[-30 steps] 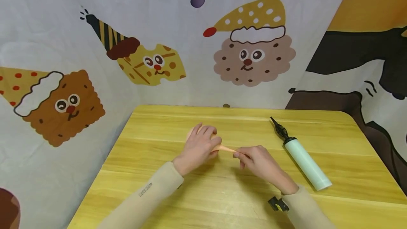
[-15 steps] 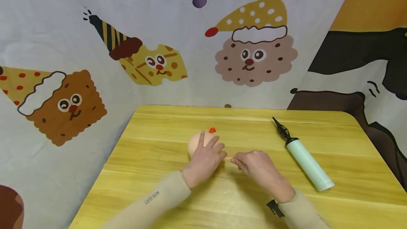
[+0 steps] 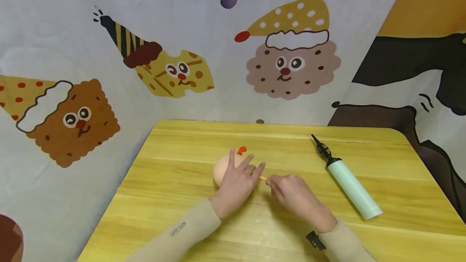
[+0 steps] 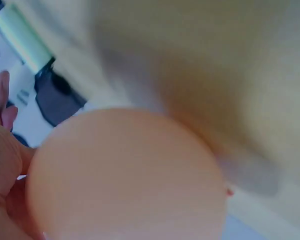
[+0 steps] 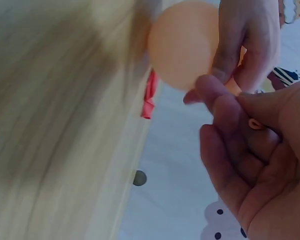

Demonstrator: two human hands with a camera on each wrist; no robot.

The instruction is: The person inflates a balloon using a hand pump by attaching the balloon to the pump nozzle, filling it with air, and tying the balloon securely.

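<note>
A peach-coloured, inflated balloon (image 3: 220, 170) sits over the table, partly covered by my left hand (image 3: 237, 185). That hand has several fingers spread, while its thumb and a finger pinch the balloon near its neck, as the right wrist view shows. My right hand (image 3: 296, 197) pinches the end of the stretched neck (image 3: 263, 178). The rolled lip (image 5: 255, 123) pokes out between its thumb and fingers. In the left wrist view the round balloon (image 4: 125, 175) hides most of the left hand.
A limp red piece, seemingly an uninflated balloon (image 5: 149, 95), lies just beyond the peach one on the wooden table (image 3: 174, 221). To the right lies a pale green hand pump (image 3: 353, 189) with a black nozzle. A cartoon-printed cloth (image 3: 225, 104) hangs behind.
My left hand has shifted right and nearer, its fingers spreading, and the red piece has come into sight. The visible neck between my hands has grown shorter. The right hand keeps its pinch.
</note>
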